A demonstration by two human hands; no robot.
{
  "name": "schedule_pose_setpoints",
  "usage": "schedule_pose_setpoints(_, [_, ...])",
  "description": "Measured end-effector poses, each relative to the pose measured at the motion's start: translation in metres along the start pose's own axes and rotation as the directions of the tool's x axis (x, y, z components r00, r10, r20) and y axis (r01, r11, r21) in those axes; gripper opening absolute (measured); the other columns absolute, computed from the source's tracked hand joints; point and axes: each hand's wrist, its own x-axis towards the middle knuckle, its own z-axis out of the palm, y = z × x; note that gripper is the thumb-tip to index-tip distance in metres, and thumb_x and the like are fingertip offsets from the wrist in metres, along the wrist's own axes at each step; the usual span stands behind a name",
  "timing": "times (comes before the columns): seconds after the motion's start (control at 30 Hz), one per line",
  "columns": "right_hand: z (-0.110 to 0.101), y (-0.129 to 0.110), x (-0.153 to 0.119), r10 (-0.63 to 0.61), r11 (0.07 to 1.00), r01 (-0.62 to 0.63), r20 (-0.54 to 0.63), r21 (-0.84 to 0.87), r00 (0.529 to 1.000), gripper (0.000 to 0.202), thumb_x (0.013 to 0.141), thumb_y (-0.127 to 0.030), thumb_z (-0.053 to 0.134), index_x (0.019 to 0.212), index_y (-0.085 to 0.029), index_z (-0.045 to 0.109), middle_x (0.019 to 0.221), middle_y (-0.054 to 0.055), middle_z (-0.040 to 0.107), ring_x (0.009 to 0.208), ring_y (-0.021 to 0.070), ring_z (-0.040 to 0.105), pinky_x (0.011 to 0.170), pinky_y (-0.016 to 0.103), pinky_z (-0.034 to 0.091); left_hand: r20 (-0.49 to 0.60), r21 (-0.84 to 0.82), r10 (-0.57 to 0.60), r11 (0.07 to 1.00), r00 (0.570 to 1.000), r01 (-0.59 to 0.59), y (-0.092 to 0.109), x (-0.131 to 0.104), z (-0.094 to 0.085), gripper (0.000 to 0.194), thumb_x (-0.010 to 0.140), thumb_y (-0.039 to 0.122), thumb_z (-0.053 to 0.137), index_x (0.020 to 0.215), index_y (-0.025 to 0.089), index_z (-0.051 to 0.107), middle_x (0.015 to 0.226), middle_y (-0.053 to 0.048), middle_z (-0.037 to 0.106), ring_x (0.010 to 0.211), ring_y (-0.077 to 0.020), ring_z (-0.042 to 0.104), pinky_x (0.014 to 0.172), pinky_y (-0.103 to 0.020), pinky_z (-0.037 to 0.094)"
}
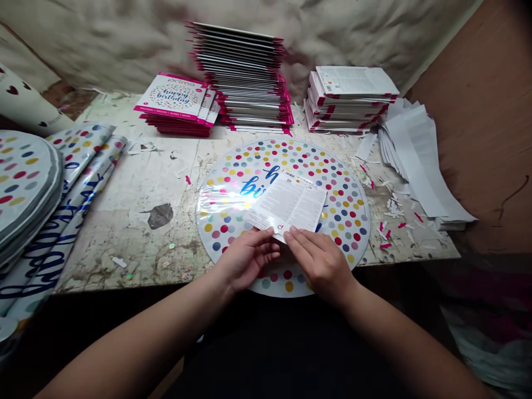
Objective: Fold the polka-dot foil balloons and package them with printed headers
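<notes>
A white printed card [291,202] lies tilted over a round dotted foil sheet [344,221] with blue lettering, which overhangs the table's front edge. My left hand [249,257] pinches the card's near edge between thumb and fingers. Just to its right, my right hand [322,263] has its fingers together on the card's near right edge, back of the hand up. Its thumb is hidden. The card covers part of the lettering.
Behind stand a tall stack of pink-edged packets [249,83], a shorter "happy birthday" stack [174,105] and a white-topped stack [353,100]. Paper strips [424,160] lie right, near pink and white scraps [393,208]. Dotted foil rolls [78,194] and round sheets [25,183] are left.
</notes>
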Motion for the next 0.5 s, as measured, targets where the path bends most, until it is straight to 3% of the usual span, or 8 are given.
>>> schedule_pose_setpoints(0.1, [-0.002, 0.005, 0.002, 0.142, 0.957, -0.147, 0.038, 0.250, 0.989, 0.031, 0.087, -0.014, 0.046, 0.115, -0.014, 0.059, 0.110, 0.011, 0.066, 0.103, 0.0222, 0.060, 0.085, 0.037, 0.051, 0.055, -0.030, 0.005, 1.000, 0.998, -0.003, -0.002, 0.000, -0.003, 0.014, 0.085, 0.024, 0.051, 0.080, 0.014, 0.060, 0.071, -0.002, 0.064, 0.065, -0.0109, 0.062, 0.064, -0.023, 0.053])
schedule_pose_setpoints(0.2, [-0.001, 0.008, 0.011, 0.284, 0.823, -0.293, 0.095, 0.486, 0.954, 0.040, 0.085, -0.024, 0.054, 0.124, -0.020, 0.051, 0.110, 0.007, 0.065, 0.097, 0.0183, 0.061, 0.083, 0.033, 0.052, 0.056, 0.160, 0.189, 0.967, 0.980, -0.196, -0.005, 0.001, -0.006, 0.020, 0.084, 0.034, 0.054, 0.082, 0.014, 0.060, 0.081, -0.005, 0.067, 0.073, -0.0150, 0.065, 0.067, -0.027, 0.054])
schedule_pose_setpoints(0.27, [0.005, 0.007, 0.020, 0.272, 0.797, -0.263, 0.066, 0.543, 0.960, 0.034, 0.086, -0.021, 0.052, 0.119, -0.022, 0.054, 0.107, 0.006, 0.065, 0.094, 0.0174, 0.060, 0.083, 0.033, 0.052, 0.068, 0.261, 0.230, 0.935, 0.971, -0.240, -0.006, 0.001, -0.007, 0.024, 0.081, 0.037, 0.058, 0.077, 0.014, 0.059, 0.077, -0.005, 0.068, 0.073, -0.0157, 0.065, 0.066, -0.027, 0.053])
schedule_pose_setpoints(0.37, [0.012, 0.010, 0.030, 0.284, 0.756, -0.205, -0.029, 0.621, 0.958, 0.020, 0.086, -0.018, 0.048, 0.096, -0.021, 0.065, 0.092, 0.005, 0.068, 0.088, 0.0166, 0.061, 0.081, 0.033, 0.051, 0.083, 0.317, 0.253, 0.910, 0.964, -0.266, -0.004, 0.002, -0.008, 0.028, 0.078, 0.042, 0.060, 0.076, 0.014, 0.057, 0.071, -0.002, 0.067, 0.067, -0.0147, 0.065, 0.064, -0.026, 0.053])
schedule_pose_setpoints(0.43, [0.009, 0.026, 0.025, 0.415, 0.677, -0.296, -0.017, 0.674, 0.910, 0.016, 0.086, -0.022, 0.050, 0.090, -0.021, 0.065, 0.088, 0.004, 0.068, 0.085, 0.0165, 0.062, 0.079, 0.032, 0.052, 0.062, 0.352, 0.309, 0.883, 0.949, -0.310, 0.001, 0.001, -0.011, 0.031, 0.077, 0.045, 0.059, 0.084, 0.015, 0.057, 0.076, -0.003, 0.067, 0.067, -0.0158, 0.065, 0.063, -0.028, 0.053])
schedule_pose_setpoints(0.5, [-0.002, 0.056, 0.010, 0.557, 0.645, -0.457, 0.032, 0.613, 0.830, 0.017, 0.086, -0.028, 0.051, 0.089, -0.021, 0.066, 0.089, 0.005, 0.068, 0.085, 0.0189, 0.064, 0.079, 0.037, 0.053, 0.062, 0.444, 0.401, 0.809, 0.914, -0.385, 0.008, 0.000, -0.017, 0.035, 0.075, 0.043, 0.062, 0.096, 0.016, 0.055, 0.087, -0.005, 0.067, 0.075, -0.0185, 0.066, 0.064, -0.031, 0.053])
